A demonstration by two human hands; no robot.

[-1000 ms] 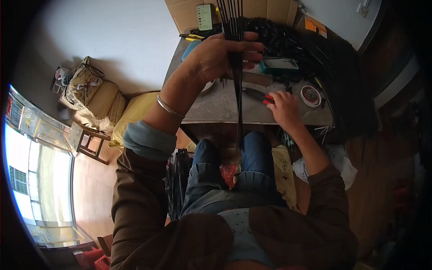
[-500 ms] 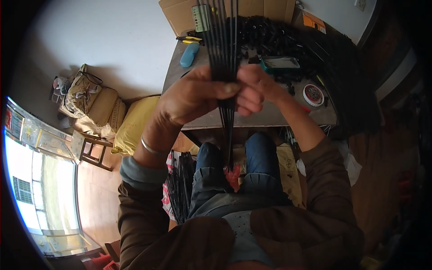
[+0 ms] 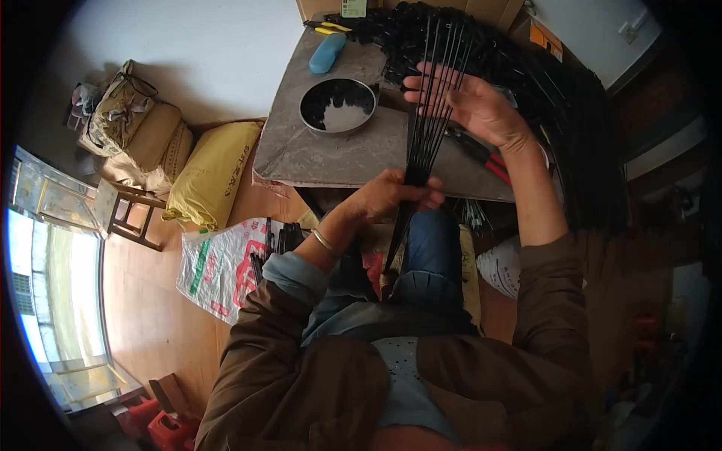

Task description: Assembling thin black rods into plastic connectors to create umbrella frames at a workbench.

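My left hand point(image 3: 395, 194) is closed round a bundle of thin black rods point(image 3: 430, 139), gripping it just beyond the table's front edge. Above the grip the rods fan out a little; below it they taper together toward my lap. My right hand point(image 3: 477, 109) is behind the upper part of the rods, palm up, its fingers stretched out and apart. The rods cross over those fingers, and the thumb is close beside them. A round metal bowl point(image 3: 338, 129) with white and black inside stands on the table point(image 3: 289, 154) to the left of the rods.
A blue case point(image 3: 327, 52) and yellow-handled pliers point(image 3: 331, 28) lie at the back left of the table. A heap of small black parts point(image 3: 406, 37) spreads behind my hands. Long black strands point(image 3: 583, 150) hang at the right. A red-handled tool point(image 3: 492, 165) lies under my right forearm.
My left hand has moved down and right along with the rods. My right hand has left its curled grip beside the left, moving up and right, with fingers spread. The bowl is now visible.
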